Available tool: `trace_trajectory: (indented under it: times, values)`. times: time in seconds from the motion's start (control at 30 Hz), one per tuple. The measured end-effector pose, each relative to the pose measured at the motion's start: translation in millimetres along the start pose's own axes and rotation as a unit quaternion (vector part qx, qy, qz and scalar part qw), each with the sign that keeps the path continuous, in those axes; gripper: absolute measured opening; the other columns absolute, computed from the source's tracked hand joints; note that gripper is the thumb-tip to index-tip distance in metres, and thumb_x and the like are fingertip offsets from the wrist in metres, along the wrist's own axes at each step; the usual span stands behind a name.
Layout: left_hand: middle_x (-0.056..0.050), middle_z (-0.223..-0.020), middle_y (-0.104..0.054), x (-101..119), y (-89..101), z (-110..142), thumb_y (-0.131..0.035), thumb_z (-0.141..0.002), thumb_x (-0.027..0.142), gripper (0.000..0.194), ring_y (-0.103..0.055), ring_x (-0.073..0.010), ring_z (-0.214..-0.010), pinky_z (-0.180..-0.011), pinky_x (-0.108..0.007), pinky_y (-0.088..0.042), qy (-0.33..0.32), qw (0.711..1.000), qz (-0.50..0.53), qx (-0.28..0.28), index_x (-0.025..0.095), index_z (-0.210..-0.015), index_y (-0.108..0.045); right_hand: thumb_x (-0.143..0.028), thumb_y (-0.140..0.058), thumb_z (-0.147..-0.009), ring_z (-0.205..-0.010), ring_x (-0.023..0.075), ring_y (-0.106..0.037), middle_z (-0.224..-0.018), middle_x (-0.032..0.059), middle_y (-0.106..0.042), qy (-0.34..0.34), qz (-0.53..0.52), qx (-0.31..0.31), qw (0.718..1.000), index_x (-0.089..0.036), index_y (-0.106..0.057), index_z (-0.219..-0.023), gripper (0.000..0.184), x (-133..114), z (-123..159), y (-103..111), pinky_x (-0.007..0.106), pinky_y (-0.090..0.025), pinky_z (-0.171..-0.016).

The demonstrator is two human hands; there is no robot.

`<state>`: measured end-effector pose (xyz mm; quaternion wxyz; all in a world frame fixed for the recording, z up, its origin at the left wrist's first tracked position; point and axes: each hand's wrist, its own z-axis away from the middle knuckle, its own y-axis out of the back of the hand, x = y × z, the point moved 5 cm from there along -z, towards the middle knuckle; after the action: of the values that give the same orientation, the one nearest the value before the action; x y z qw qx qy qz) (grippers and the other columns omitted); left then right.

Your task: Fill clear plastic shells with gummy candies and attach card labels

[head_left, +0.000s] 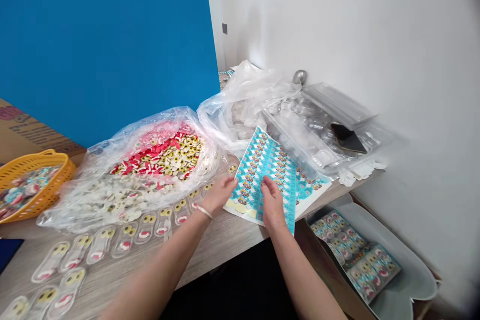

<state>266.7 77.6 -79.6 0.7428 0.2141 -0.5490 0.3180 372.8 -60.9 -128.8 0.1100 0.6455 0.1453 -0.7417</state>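
A blue sticker sheet (252,172) with rows of small repeated pictures is tilted up over the table's front edge. My left hand (222,194), a pale band on its wrist, is closed on the sheet's left edge. Across the lower part of the same sheet lies my right hand (273,204), its thumb and fingers closed on it. Pale yellow patches of backing show at the sheet's lower left corner. More printed sheets (315,191) lie beneath it on the right. Left of my hands, clear plastic blister shells (146,227) with yellow eye pieces and red-and-white pieces stand in rows.
A large clear bag (90,185) holds many red and yellow-eyed pieces. At far left sits a yellow basket (56,180) beside a cardboard box (33,130). Clear plastic trays (318,152) and bags pile up against the wall. Below right, an open lined box (416,265) contains packed cards.
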Motion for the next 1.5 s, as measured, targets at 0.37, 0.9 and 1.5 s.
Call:
trace_trajectory:
  times: [0.37, 0.9, 1.5]
  values:
    - [-0.004, -0.079, -0.072, -50.3, -3.6, 59.6, -0.079, -0.068, 0.034, 0.028, -0.066, -0.0159, -0.069, -0.067, -0.030, -0.057, 0.088, 0.992, 0.090, 0.000, 0.016, -0.084, -0.065, -0.022, -0.055, -0.089, -0.101, 0.0236, -0.060, -0.103, 0.0067, -0.067, 0.277, 0.263, -0.138, 0.914, -0.022, -0.064, -0.102, 0.016, -41.3, 65.2, -14.6, 0.041, -0.046, -0.089]
    - [-0.003, -0.085, -0.070, -17.3, -13.8, 73.3, -0.043, -0.096, 0.027, 0.025, -0.066, -0.0163, -0.075, -0.072, -0.028, -0.052, -0.142, 0.962, -0.214, -0.094, 0.021, -0.097, -0.067, -0.022, -0.052, -0.096, -0.096, 0.0216, -0.065, -0.103, 0.0055, -0.072, 0.347, 0.352, -0.222, 0.841, -0.023, -0.063, -0.104, 0.014, -56.0, 70.3, -3.9, 0.043, -0.042, -0.098]
    - [-0.011, -0.130, -0.064, -9.0, -11.8, 98.1, -0.053, -0.089, 0.019, 0.034, -0.049, -0.0319, -0.130, -0.111, -0.051, -0.028, -0.274, 0.905, -0.325, 0.021, 0.027, -0.119, -0.065, -0.039, -0.074, -0.076, -0.059, 0.0123, -0.055, -0.064, -0.0019, -0.062, -0.067, -0.057, -0.045, 0.995, -0.019, -0.067, -0.078, 0.022, -2.9, 40.5, 20.8, 0.026, -0.043, -0.059]
